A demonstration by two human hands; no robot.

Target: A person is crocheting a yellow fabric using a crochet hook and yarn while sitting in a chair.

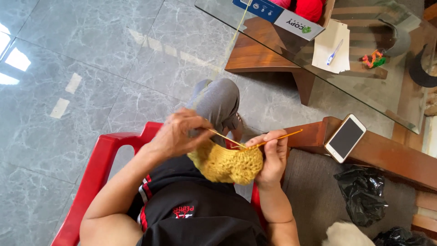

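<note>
Left hand: fingers are bent and pinched on the yarn strand and on the upper left edge of the crochet piece. The hand is above and to the left of the piece, touching it.
Right hand: fingers are closed around the hook, and the lower fingers lie against the right edge of the piece.
Crochet piece: mustard yellow, with open holes in the stitch. It hangs between the two hands, over the lap, below the fingertips of both.
Hook: thin and orange-yellow. It is tilted, the far end points up and to the right past the right hand, the working end goes into the top of the piece, between the hands.
Yarn strand: a thin yellow line, tight from the left fingers down to the top of the piece. Another pale strand goes up toward the box.
Seat: a red plastic chair; the person wears black shorts, and a grey knee is beyond the hands.
Right side: a phone lies on a wooden armrest, near the right hand but apart. Black bags lie on the cushion below.
Far side: a glass table with the box holding red yarn, and papers with a pen.
</note>
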